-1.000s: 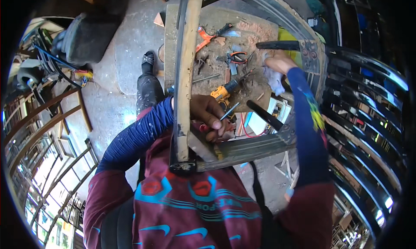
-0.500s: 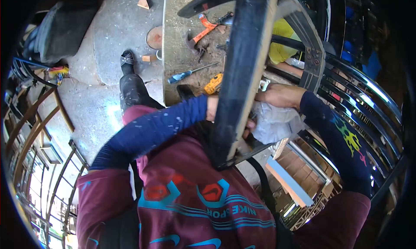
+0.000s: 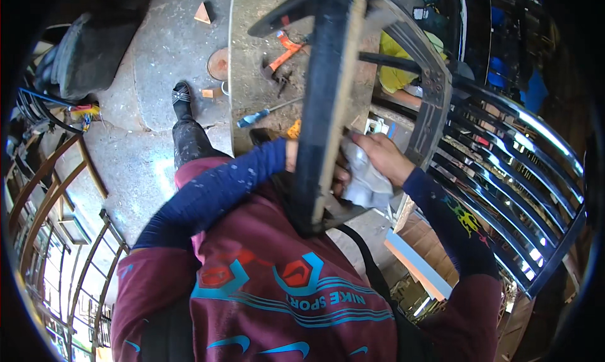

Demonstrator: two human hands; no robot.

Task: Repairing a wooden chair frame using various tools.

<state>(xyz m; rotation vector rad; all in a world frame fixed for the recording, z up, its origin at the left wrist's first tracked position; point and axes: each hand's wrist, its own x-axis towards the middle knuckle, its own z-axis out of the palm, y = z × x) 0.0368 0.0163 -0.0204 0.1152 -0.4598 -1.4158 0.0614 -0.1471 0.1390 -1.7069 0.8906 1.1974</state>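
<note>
A black wooden frame (image 3: 315,110), with pale bare wood along one edge, stands tilted in front of me. My left hand (image 3: 341,175) passes behind its upright bar. Only the wrist and some curled fingers show at either side of the bar, so what those fingers hold is hidden. On the bar's right, my right hand (image 3: 386,157) is closed on a crumpled white rag (image 3: 365,182), which looks soft and may be thin plastic. The rag lies close against the left fingers, inside the frame's opening.
On the worktable (image 3: 246,78) lie an orange-handled hammer (image 3: 283,54), a blue screwdriver (image 3: 255,118) and a yellow tool (image 3: 293,130), partly covered. A yellow cloth (image 3: 394,65) lies beyond the frame. Glossy black slats (image 3: 504,154) stand at right; curved brown frames (image 3: 50,179) stand at left.
The frame and both hands sit farther left in view. My right hand has turned and drawn the white rag closer to the bar, bunching it more narrowly.
</note>
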